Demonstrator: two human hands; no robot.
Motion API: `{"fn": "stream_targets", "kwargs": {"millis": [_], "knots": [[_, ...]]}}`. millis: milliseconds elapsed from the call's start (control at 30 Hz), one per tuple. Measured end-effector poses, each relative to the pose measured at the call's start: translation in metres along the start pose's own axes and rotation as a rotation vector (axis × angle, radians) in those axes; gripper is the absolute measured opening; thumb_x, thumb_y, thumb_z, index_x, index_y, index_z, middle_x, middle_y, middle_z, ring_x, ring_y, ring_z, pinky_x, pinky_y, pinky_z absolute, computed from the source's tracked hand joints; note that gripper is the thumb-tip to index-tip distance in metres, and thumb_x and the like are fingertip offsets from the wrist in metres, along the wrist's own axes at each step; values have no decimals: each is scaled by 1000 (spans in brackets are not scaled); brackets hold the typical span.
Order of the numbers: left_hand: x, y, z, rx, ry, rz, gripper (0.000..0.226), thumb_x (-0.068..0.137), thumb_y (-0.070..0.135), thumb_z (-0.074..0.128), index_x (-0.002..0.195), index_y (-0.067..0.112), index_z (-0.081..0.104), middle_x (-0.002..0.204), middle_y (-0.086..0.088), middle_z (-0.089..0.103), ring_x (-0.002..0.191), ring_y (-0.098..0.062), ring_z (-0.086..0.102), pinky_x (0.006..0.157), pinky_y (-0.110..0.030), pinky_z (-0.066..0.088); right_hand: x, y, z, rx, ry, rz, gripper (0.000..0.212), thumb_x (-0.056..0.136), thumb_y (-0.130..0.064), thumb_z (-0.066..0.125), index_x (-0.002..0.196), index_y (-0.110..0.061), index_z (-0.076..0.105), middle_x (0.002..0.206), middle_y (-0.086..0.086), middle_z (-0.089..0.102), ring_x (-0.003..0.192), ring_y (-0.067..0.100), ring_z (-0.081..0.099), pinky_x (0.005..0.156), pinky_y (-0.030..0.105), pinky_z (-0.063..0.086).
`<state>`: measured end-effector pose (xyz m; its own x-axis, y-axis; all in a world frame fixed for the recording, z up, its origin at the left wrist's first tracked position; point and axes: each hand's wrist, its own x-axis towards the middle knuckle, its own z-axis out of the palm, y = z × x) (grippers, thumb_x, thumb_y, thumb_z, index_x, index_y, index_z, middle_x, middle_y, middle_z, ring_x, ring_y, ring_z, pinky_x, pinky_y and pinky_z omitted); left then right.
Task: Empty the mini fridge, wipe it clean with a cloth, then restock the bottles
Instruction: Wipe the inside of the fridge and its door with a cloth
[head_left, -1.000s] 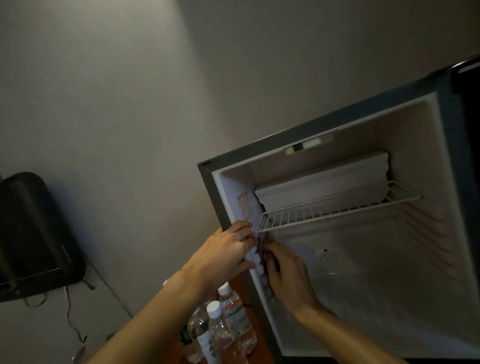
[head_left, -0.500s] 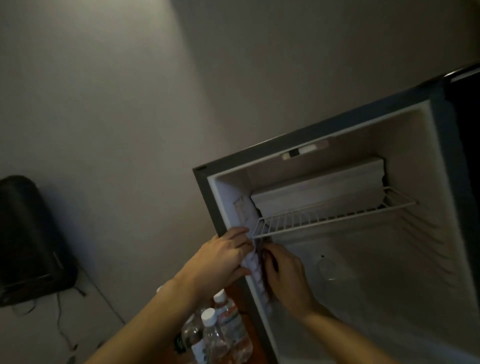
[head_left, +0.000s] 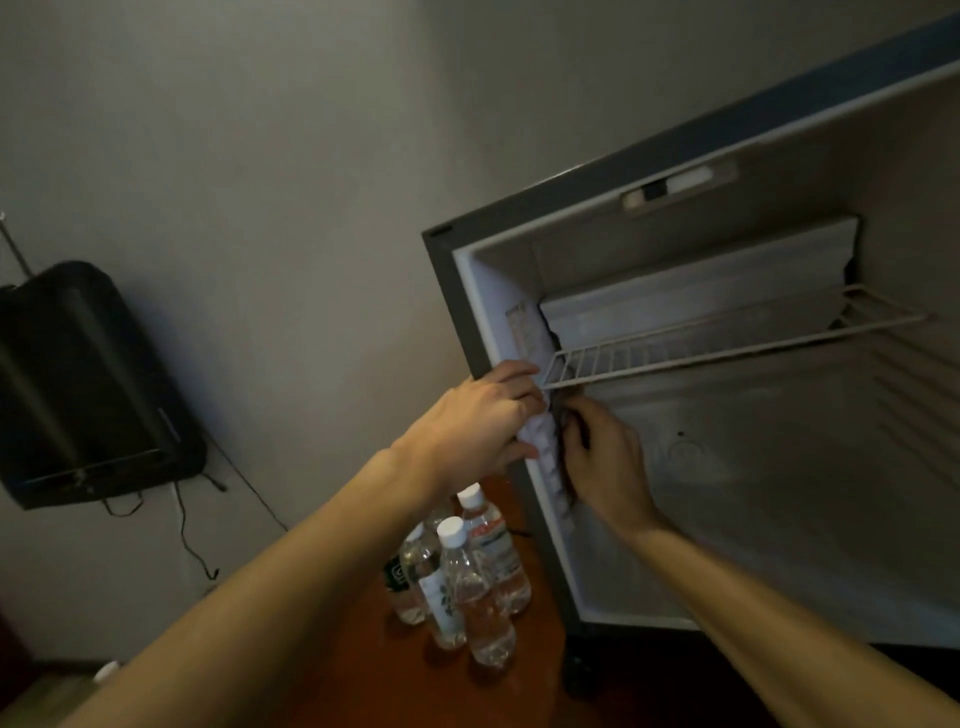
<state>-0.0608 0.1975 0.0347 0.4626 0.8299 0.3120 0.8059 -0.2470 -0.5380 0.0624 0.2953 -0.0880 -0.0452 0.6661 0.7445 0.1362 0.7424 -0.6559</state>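
Observation:
The mini fridge (head_left: 451, 291) stands open with nothing inside except a white wire shelf (head_left: 727, 345) under the freezer box. A crumpled white cloth (head_left: 541, 437) lies against the fridge's left front edge, just below the shelf corner. My left hand (head_left: 475, 422) grips the cloth from outside the edge. My right hand (head_left: 609, 470) reaches in from the fridge side with its fingers curled on the same cloth. Several clear water bottles (head_left: 470, 577) with white caps stand on a brown wooden surface (head_left: 537, 670) left of the fridge, below my left forearm.
A black case (head_left: 88, 384) sits against the wall at the far left, with dark cables (head_left: 188, 538) trailing below it. The grey wall fills the upper left. The fridge's right side runs out of view.
Both hands stay on the cloth at the fridge's left front edge, shifting only slightly below the shelf corner. The view has moved a little, showing more of the bottles.

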Motion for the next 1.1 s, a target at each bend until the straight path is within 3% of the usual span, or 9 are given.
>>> {"fn": "stream_targets", "kwargs": {"millis": [233, 367, 467, 567, 733, 933, 1100], "knots": [[-1, 9, -11, 50, -41, -13, 52, 91, 45, 69, 133, 14, 62, 134, -3, 57, 138, -21, 38, 95, -43, 55, -42, -26, -15, 102, -84, 35, 17, 99, -16, 55, 110, -24, 64, 99, -12, 62, 83, -3, 58, 70, 4, 41], [-3, 6, -5, 89, -19, 7, 52, 90, 47, 68, 132, 16, 61, 133, 0, 57, 134, -20, 41, 90, -43, 56, -36, -14, -8, 99, -96, 116, 15, 100, -16, 51, 99, -28, 60, 91, -16, 59, 80, -8, 56, 67, 3, 39], [-3, 1, 2, 95, 23, 33, 52, 87, 48, 73, 127, 16, 64, 129, 0, 59, 130, -21, 45, 83, -42, 59, -25, 10, 5, 113, -81, 184, 17, 100, -16, 51, 107, -19, 66, 99, -7, 67, 87, 2, 62, 74, 6, 44], [-3, 0, 5, 87, 48, 43, 53, 84, 49, 75, 125, 17, 66, 125, 1, 61, 127, -20, 47, 78, -40, 61, -8, 30, 15, 98, -25, 226, 19, 97, -12, 55, 110, -16, 70, 105, -1, 72, 93, 13, 66, 82, 21, 50], [-2, -3, 8, 74, 40, 42, 54, 82, 48, 76, 124, 16, 66, 124, 2, 61, 127, -21, 45, 74, -43, 61, 15, 39, 21, 37, -43, 304, 16, 96, -14, 57, 101, -13, 72, 98, 8, 72, 89, 24, 65, 75, 28, 47], [-1, 3, 1, 77, 6, 15, 54, 84, 48, 76, 126, 17, 66, 124, 3, 61, 126, -18, 42, 74, -40, 61, -18, 17, 2, 37, -103, 226, 12, 93, -7, 56, 92, -12, 67, 86, -3, 63, 78, 10, 57, 65, 8, 37], [0, 10, -7, 60, -34, -6, 50, 83, 39, 79, 124, 12, 68, 121, -3, 63, 126, -25, 47, 76, -47, 60, -58, 4, -13, 3, -187, 159, 10, 95, -12, 58, 94, -19, 64, 89, -13, 53, 80, 2, 50, 67, 4, 35]]}}
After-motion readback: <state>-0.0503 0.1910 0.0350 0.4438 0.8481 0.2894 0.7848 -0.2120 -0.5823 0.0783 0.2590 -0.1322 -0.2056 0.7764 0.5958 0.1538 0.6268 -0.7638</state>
